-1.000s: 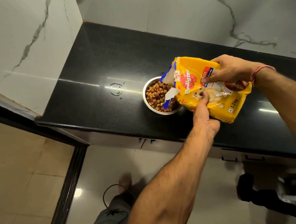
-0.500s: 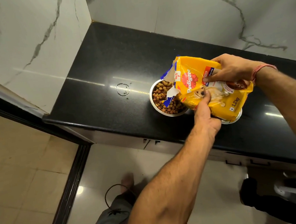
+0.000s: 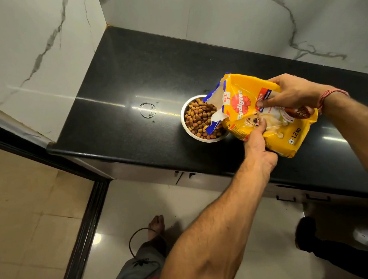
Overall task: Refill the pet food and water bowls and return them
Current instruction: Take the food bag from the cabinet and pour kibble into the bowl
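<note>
Black polished table (image 3: pixel 148 70), speckled, glossy with light streaks; set into a corner of white marble walls (image 3: pixel 32 41) with grey veins.
Steel bowl (image 3: pixel 186 127) near the table's front edge, heaped with brown and tan kibble (image 3: pixel 199 119).
Yellow 1.2 kg dog food bag (image 3: pixel 275 127) just right of the bowl, tilted, torn mouth over the bowl's rim.
Left hand (image 3: pixel 258 147) at the bag's near side, fingers pinching it.
Right hand (image 3: pixel 294 93) at the bag's far side, fingers clasping it; red thread (image 3: pixel 330 96) at the wrist.
Ring-shaped water mark (image 3: pixel 147 110) on the table, left of the bowl.
Below the table's edge: pale glossy floor tiles (image 3: pixel 139 203), dark threshold strip (image 3: pixel 81 248), 1 bare foot (image 3: pixel 156 226).
</note>
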